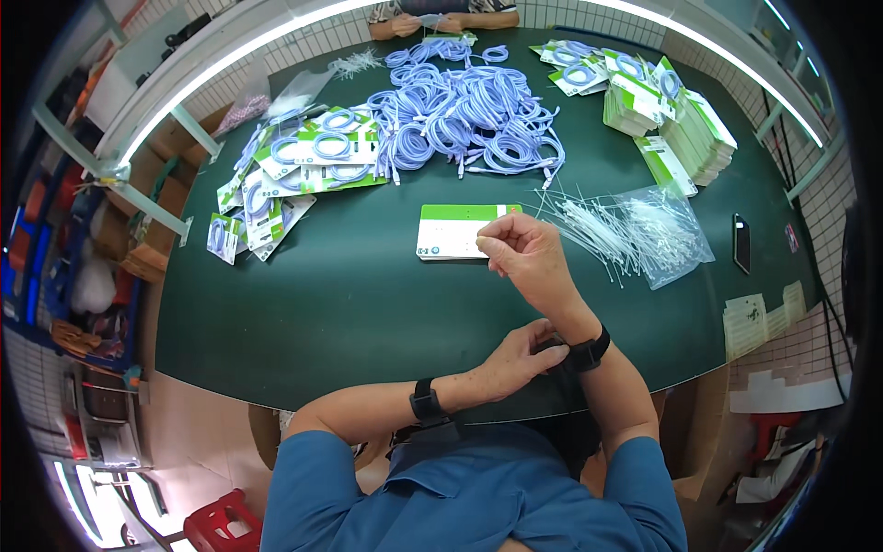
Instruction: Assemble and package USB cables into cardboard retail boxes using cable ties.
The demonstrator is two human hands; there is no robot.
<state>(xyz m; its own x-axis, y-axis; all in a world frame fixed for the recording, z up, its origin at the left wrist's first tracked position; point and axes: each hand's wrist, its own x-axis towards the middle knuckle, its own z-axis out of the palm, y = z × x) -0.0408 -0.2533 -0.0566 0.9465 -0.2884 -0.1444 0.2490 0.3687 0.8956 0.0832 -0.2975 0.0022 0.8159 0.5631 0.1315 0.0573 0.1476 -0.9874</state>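
My right hand (pixel 531 262) is raised over the table with its thumb and fingertips pinched together. Nothing shows between them. Below it lies a stack of white and green cardboard cards (pixel 451 235), partly covered from view by the fingers. My left hand (pixel 521 361) reaches across to my right wrist. Its thumb and fingers close on the black wristband (pixel 590 350) there, and part of that grip is hidden. A second black wristband (pixel 426 401) is on my left wrist.
A heap of lilac cables (pixel 460 110) covers the table's far middle. Carded cables (pixel 322 152) pile at left; card stacks (pixel 694 138) stand at right. White cable ties (pixel 598 230) spill beside a plastic bag (pixel 676 244). A phone (pixel 741 244) lies at right. Another person's hands (pixel 449 23) work opposite.
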